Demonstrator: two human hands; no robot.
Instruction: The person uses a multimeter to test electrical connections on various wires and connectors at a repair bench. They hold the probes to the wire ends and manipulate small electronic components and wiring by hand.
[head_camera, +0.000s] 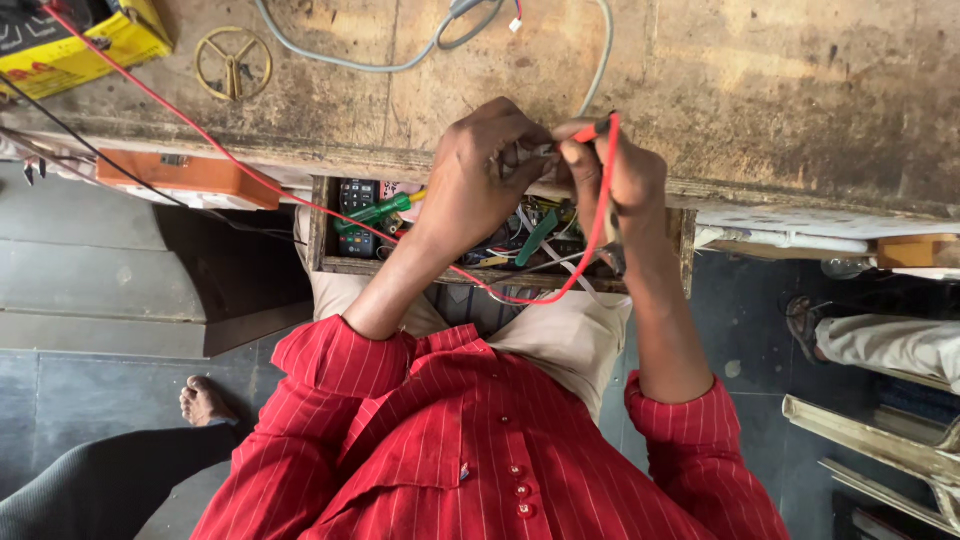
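Both hands meet at the edge of the worn wooden bench (760, 90), above an open drawer (330, 262) of tools. Left hand (478, 175) is curled, fingertips pinched on something small I can't make out. Right hand (612, 175) is closed around a red probe (592, 130), whose red lead (590, 255) loops down over the drawer. It looks like a testing step; next the tip would need steady, exact contact.

Even, soft daylight is recorded across the wooden desk (780, 90), without glare. Deep shadow is noted beneath it, over the floor (90, 300). Focus is sharp centrally; mild wide-angle bending is observed at the edges.
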